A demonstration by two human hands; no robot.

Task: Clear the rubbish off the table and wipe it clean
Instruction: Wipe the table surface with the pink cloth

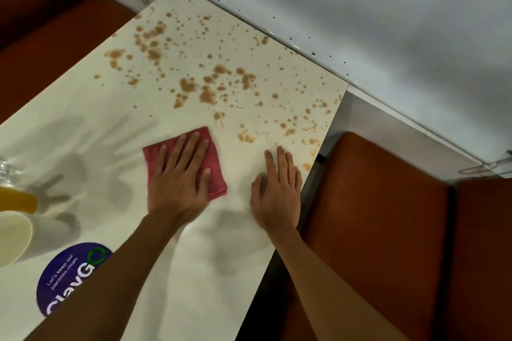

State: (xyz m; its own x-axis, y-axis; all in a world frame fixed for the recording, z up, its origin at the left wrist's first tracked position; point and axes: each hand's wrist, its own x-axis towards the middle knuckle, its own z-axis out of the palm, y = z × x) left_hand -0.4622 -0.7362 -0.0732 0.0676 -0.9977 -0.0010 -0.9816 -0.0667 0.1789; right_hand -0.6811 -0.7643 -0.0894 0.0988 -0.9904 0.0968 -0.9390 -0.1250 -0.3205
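A folded red cloth (216,171) lies flat on the cream table (105,124). My left hand (180,180) presses on it with straight, spread fingers. My right hand (277,191) rests flat on the bare tabletop near the right edge, fingers straight. Brown spill spots (194,75) cover the far half of the table, beyond both hands. Some reach the right edge close to my right fingertips.
A white cup (13,238), something yellow (16,199) and clear plastic (7,169) sit at the left edge. A purple round sticker (69,274) is on the near tabletop. Orange-brown seats (374,230) flank the table; a white wall ledge (360,69) runs behind it.
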